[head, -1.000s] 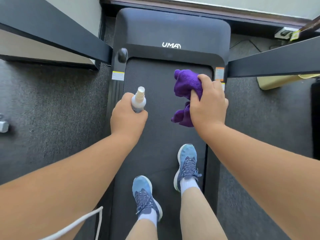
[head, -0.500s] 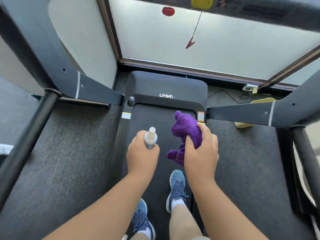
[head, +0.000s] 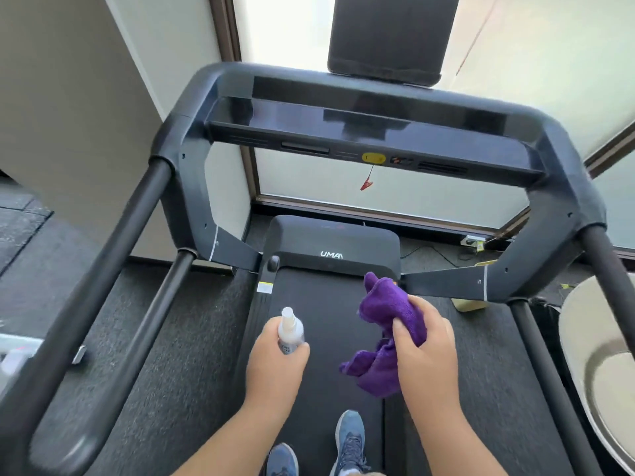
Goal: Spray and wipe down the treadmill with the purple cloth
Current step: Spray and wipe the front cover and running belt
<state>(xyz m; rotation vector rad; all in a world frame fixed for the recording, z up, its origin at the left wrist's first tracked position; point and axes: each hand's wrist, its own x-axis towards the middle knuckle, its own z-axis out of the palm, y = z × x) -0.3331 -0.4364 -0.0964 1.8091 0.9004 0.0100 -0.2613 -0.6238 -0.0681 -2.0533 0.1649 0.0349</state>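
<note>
I look down from head height onto a black treadmill [head: 330, 297] whose belt runs up the middle of the frame. My left hand [head: 275, 365], low and left of centre, is wrapped around a small white spray bottle [head: 290, 329], nozzle pointing up the frame. My right hand [head: 426, 352], just right of centre, clutches a bunched purple cloth [head: 385, 324] above the belt. The dark console bar [head: 371, 132] spans the upper frame, with a yellow safety key [head: 373, 158] and a red clip [head: 366, 184] hanging below it. Blue shoes [head: 350, 441] stand on the belt at bottom centre.
</note>
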